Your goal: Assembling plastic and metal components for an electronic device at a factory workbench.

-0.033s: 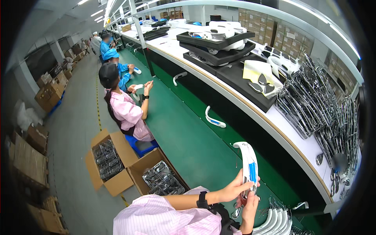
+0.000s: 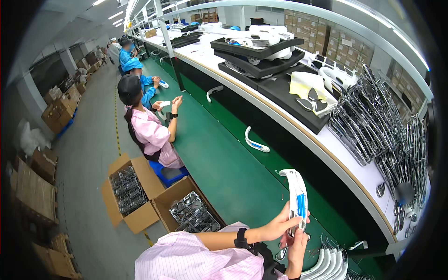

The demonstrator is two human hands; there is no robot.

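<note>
Both hands (image 2: pixel 287 233) around a curved white-and-blue plastic part (image 2: pixel 297 198) above the green conveyor belt (image 2: pixel 224 158).

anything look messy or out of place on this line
Mostly orderly. The one untidy spot is the heap of metal wire parts on the white shelf at right, lying criss-crossed and piled loosely. The white and blue curved handle held in both hands, left hand and right hand, looks intact.

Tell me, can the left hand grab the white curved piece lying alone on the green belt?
Probably not right away. The left hand grips the white and blue handle, and the white curved piece lies well up the green belt, though nothing blocks the way.
</note>
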